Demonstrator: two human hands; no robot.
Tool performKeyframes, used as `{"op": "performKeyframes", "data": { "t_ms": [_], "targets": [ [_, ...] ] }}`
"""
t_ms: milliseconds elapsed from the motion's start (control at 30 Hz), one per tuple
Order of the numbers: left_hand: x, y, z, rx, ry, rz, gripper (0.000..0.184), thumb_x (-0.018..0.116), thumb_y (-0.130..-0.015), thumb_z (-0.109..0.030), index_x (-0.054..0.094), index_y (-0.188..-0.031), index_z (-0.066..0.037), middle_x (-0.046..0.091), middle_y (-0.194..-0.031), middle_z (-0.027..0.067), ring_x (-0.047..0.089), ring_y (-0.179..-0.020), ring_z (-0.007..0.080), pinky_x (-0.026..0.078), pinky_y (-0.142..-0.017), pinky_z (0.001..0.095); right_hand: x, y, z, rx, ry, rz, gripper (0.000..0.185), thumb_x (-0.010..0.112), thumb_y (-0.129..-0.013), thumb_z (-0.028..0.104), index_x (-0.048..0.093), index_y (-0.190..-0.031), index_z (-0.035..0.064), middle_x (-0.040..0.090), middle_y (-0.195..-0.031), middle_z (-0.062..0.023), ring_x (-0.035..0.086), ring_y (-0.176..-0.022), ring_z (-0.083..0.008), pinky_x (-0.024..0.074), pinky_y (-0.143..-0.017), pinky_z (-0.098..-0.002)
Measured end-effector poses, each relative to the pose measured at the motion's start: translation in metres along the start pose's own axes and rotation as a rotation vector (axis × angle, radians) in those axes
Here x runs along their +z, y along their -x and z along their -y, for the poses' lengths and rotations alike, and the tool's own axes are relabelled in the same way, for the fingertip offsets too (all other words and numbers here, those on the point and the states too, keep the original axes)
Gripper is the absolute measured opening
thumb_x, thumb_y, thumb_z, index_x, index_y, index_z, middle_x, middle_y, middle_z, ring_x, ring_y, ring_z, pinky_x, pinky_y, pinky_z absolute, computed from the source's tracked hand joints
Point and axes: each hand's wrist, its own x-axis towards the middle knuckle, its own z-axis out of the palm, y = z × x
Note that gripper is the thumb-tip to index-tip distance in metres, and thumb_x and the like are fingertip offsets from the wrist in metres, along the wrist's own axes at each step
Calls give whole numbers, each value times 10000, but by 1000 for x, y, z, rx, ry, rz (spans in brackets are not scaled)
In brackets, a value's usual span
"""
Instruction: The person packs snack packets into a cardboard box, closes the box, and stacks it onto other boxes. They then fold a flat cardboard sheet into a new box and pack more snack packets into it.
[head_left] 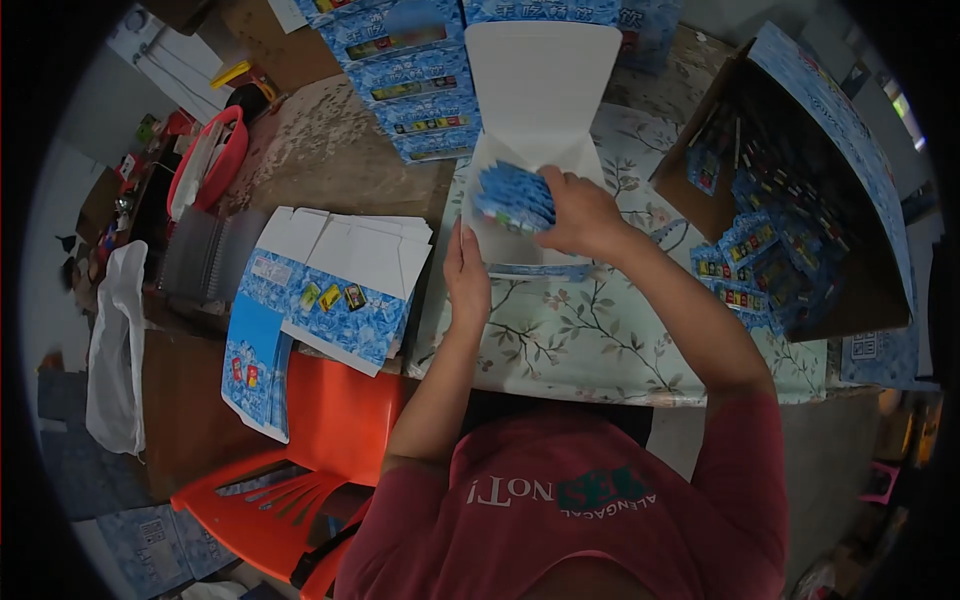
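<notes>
My right hand (584,215) is closed around a bunch of blue sachets (516,197), held at the mouth of an open box (545,62) with a white inside. The box stands on the flowered tablecloth with its lid raised at the back. My left hand (468,277) lies along the box's left front corner, its fingers stretched out and holding nothing. At the right, a large carton (830,130) lies open toward me with many more blue sachets (745,250) inside and spilling at its mouth.
Flat blue-and-white box blanks (345,290) lie stacked at the left, above an orange chair (330,410). Filled blue display boxes (410,85) are piled at the back. A pink basin (212,160) and a white plastic bag (118,350) are farther left. The flowered tablecloth (530,340) covers the table.
</notes>
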Motion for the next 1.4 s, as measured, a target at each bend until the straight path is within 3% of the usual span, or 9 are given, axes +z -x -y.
{"op": "performKeyframes", "data": {
  "t_ms": [233, 400, 500, 567, 900, 967, 1067, 1233, 1400],
  "targets": [
    [2, 9, -8, -34, 86, 108, 470, 399, -985, -271, 396, -1315, 64, 550, -1177, 126, 506, -1064, 156, 371, -930, 255, 17, -51, -24, -107, -91, 590, 984, 664, -711, 584, 281, -1375, -32, 438, -1306, -266, 484, -1179, -344, 430, -916, -343],
    [10, 1, -11, -109, 199, 30, 514, 432, -975, -307, 376, -1328, 62, 521, -1223, 140, 482, -1114, 171, 339, -965, 258, 36, -93, -12, 58, -158, 450, 896, 435, -809, 684, 391, -1319, -50, 457, -1301, -264, 488, -1180, -344, 379, -977, -375],
    [6, -3, -16, -598, 390, -143, 570, 464, -950, -366, 392, -1329, 53, 453, -1319, 164, 420, -1214, 212, 286, -1024, 301, 46, -86, 1, -36, -29, 567, 784, 353, -862, 649, 503, -1241, -21, 506, -1259, -240, 489, -1162, -365, 375, -980, -386],
    [13, 7, 6, -87, 24, -81, 565, 417, -969, -365, 377, -1322, 75, 443, -1330, 187, 420, -1221, 238, 296, -1027, 302, 49, -74, -4, -102, -73, 603, 779, 332, -868, 652, 508, -1239, -10, 492, -1282, -226, 472, -1185, -354, 369, -983, -387],
    [-1, 6, 3, -57, 300, -192, 577, 403, -971, -367, 350, -1329, 82, 395, -1367, 193, 402, -1245, 255, 285, -1049, 323, -44, 90, -176, 32, -255, -761, 359, 585, -892, 261, 550, -1150, 13, 631, -931, -153, 638, -754, -276, 501, -688, -334],
    [-5, 10, 8, 127, 84, -290, 517, 436, -958, -271, 336, -1338, 66, 329, -1408, 202, 345, -1290, 283, 255, -1071, 357, -60, 136, -248, 586, -100, -592, 428, 560, -871, 336, 524, -1186, 49, 607, -1016, -177, 603, -918, -342, 492, -754, -423],
    [30, 43, -31, 692, -218, -287, 503, 461, -935, -159, 305, -1356, 67, 252, -1451, 219, 266, -1339, 320, 221, -1089, 388, -35, 175, -325, 500, 189, -744, 488, 570, -851, 360, 485, -1231, 66, 612, -1025, -178, 590, -936, -373, 474, -789, -463],
    [79, 81, -21, 701, -612, 759, 478, 557, -841, -124, 438, -1286, 3, 332, -1409, 227, 274, -1331, 377, 194, -1073, 519, -23, 173, -288, 432, 431, -567, 576, 626, -800, 395, 467, -1246, 68, 610, -1033, -182, 582, -945, -374, 467, -809, -468],
    [106, 79, 46, 673, -963, 771, 477, 583, -839, -227, 479, -1261, -29, 386, -1384, 182, 324, -1297, 376, 210, -1056, 550, -88, 137, -388, 799, -712, -1087, 466, 646, -819, 421, 579, -1114, 67, 635, -863, -121, 605, -717, -297, 478, -601, -419]
  ]
}}
